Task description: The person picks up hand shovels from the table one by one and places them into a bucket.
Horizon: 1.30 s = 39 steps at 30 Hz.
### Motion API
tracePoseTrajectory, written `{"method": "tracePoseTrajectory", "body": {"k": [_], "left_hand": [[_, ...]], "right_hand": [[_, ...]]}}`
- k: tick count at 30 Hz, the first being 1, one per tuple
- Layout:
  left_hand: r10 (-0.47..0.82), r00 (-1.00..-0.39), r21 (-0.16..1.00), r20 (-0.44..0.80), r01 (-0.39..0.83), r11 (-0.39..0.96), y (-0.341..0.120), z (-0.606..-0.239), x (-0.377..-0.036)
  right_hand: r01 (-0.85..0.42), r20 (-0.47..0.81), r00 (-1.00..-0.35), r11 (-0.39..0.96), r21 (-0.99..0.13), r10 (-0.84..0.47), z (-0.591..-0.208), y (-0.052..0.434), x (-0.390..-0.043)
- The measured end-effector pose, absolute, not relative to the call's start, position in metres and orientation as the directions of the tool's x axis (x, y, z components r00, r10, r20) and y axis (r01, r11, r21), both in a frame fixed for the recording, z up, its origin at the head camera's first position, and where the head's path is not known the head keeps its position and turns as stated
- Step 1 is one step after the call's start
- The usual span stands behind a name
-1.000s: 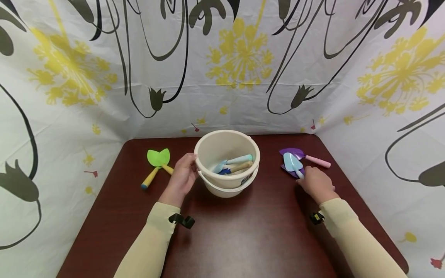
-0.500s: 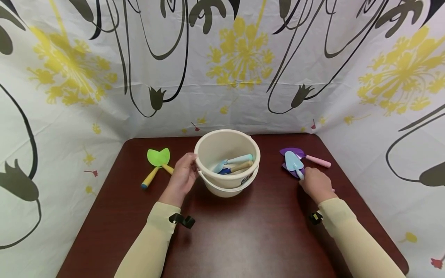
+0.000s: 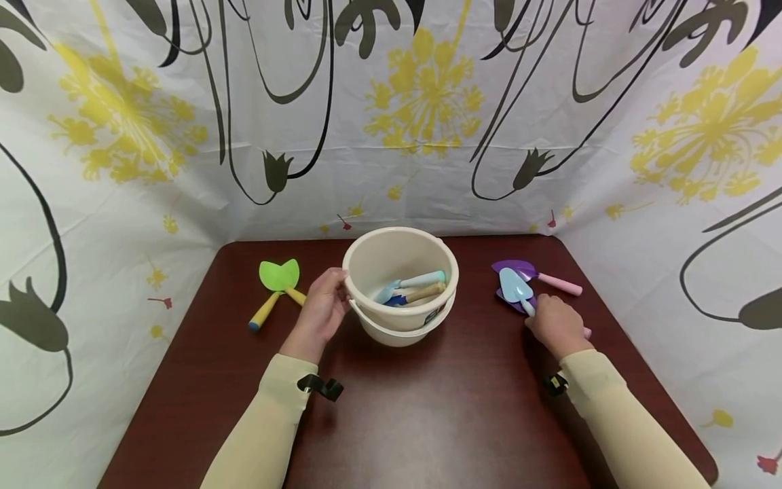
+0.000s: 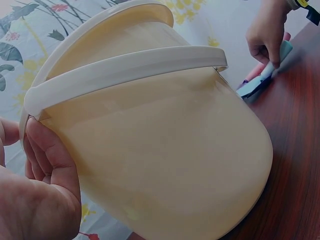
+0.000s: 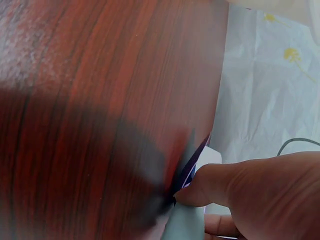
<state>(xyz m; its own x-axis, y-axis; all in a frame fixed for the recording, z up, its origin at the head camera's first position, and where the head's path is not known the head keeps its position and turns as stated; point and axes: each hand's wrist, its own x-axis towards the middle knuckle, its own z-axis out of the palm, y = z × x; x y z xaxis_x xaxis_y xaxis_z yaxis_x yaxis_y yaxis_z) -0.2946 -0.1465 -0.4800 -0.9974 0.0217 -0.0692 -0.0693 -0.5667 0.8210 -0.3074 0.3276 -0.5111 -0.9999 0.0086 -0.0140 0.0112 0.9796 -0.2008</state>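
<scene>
My left hand (image 3: pixel 324 309) holds the rim of a cream bucket (image 3: pixel 391 251), thumb and fingers on either side of its wall in the left wrist view. The bucket's carrying handle (image 4: pixel 130 70) hangs across the front. Inside lie a light blue trowel (image 3: pixel 421 280) and a blue tool with a tan handle (image 3: pixel 424 293). Off to the right, my right hand (image 3: pixel 557 324) pinches the handle of another light blue trowel (image 3: pixel 515 284), whose blade lies over a purple trowel (image 3: pixel 507 297). My palm hides most of both handles.
Behind that pair lies a purple trowel with a pink handle (image 3: pixel 559 283). Left of the bucket, two green trowels (image 3: pixel 279 276) with yellow handles cross each other. A patterned cloth (image 3: pixel 366 170) stands around the dark wooden table (image 3: pixel 440 407).
My right hand has shifted very slightly with the light blue trowel. The left hand and the bucket stay where they were.
</scene>
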Motion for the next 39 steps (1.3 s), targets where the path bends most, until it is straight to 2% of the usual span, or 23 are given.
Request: {"method": "tracePoseTrajectory", "body": {"k": [19, 26, 31, 39], "left_hand": [[0.022, -0.997, 0.815, -0.069, -0.069, -0.575, -0.146, -0.480, -0.295], [0.024, -0.997, 0.817, -0.075, -0.076, -0.572, -0.147, -0.480, -0.294], [0.023, -0.997, 0.819, -0.070, -0.071, -0.570, -0.147, -0.479, -0.294], [0.026, -0.997, 0.816, -0.069, -0.072, -0.574, -0.147, -0.479, -0.294]], "right_hand": [[0.006, -0.022, -1.000, 0.974, -0.228, 0.001, -0.502, 0.325, -0.307], [0.032, -0.042, -0.999, 0.976, -0.217, 0.024, -0.494, 0.323, -0.307], [0.076, -0.072, -0.996, 0.964, -0.254, 0.060, -0.486, 0.323, -0.306], [0.037, -0.017, -0.999, 0.959, -0.282, 0.034, -0.481, 0.325, -0.306]]}}
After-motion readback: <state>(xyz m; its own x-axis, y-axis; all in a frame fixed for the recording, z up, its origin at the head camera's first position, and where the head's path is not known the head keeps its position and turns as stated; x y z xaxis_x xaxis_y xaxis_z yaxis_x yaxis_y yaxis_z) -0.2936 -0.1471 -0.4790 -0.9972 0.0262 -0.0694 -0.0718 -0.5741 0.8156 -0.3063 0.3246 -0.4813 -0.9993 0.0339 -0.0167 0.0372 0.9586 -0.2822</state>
